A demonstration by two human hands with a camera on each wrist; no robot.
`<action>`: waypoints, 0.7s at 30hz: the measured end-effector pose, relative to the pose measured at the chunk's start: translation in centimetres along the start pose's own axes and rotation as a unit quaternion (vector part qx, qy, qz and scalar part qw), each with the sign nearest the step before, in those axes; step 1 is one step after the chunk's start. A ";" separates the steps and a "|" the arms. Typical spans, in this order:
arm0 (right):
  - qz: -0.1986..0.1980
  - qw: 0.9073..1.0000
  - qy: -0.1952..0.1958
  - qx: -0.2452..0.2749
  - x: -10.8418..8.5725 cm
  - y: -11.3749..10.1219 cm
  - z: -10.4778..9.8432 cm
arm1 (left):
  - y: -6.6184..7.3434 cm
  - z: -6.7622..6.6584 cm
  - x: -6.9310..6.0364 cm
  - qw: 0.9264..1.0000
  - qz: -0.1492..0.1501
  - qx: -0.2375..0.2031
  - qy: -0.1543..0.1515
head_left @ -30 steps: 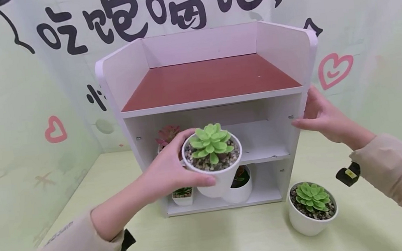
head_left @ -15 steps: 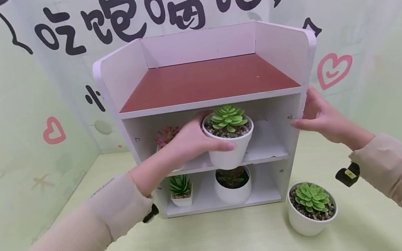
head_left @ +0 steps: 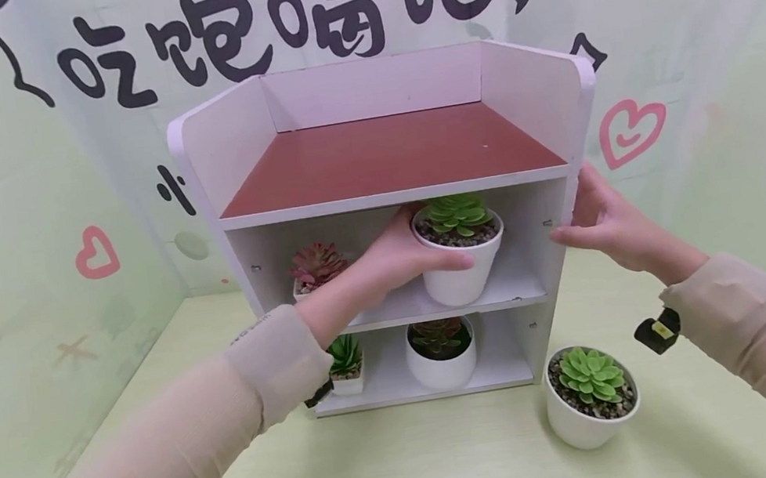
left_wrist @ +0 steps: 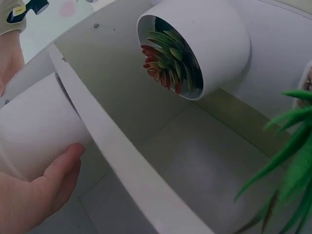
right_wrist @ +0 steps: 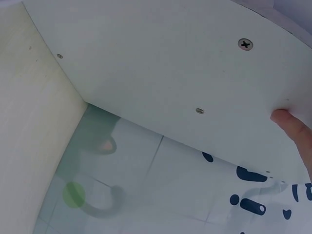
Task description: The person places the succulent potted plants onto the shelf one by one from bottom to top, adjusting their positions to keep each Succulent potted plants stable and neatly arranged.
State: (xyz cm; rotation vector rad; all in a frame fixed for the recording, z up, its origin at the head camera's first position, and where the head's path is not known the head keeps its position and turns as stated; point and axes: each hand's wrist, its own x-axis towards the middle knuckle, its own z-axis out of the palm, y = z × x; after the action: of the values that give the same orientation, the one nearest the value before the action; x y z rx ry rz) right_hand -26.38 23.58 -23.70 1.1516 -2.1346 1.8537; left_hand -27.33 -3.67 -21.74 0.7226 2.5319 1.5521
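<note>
My left hand (head_left: 399, 259) grips a white round pot (head_left: 460, 281) with a green succulent (head_left: 457, 215), thumb across its front. The pot is inside the middle level of a white shelf unit (head_left: 393, 200), towards the right. In the left wrist view, the pot's base is near the edge of the shelf board (left_wrist: 117, 156); whether it touches is unclear. My right hand (head_left: 619, 226) holds the unit's right side panel, thumb at the front edge. In the right wrist view, one fingertip (right_wrist: 280, 116) touches the panel's outer face (right_wrist: 146, 73).
A pink succulent (head_left: 318, 264) stands at the middle level's left. Below are a spiky green plant (head_left: 345, 356) and a white pot (head_left: 443, 366) with a reddish-green plant. Another potted green succulent (head_left: 591, 397) stands on the table (head_left: 409, 465), right of the unit.
My left hand has carried the potted succulent forward and to the right, from in front of the unit into its middle level. My right hand has stayed on the side panel.
</note>
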 end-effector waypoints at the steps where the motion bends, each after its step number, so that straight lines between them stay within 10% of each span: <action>1: -0.001 1.000 0.000 0.001 0.0 0.0 0.0 | 0.0 0.2 0.2 1.000 -0.001 -0.001 -0.001; 21: -0.003 1.000 0.014 0.013 0.1 0.0 0.1 | 0.0 2.3 2.2 1.000 -0.002 -0.020 -0.005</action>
State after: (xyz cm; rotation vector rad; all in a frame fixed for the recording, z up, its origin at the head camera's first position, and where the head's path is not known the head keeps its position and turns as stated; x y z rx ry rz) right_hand -26.39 23.38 -23.64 1.1297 -2.0959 1.8898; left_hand -28.53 -0.85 -22.44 0.7181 2.4852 1.5891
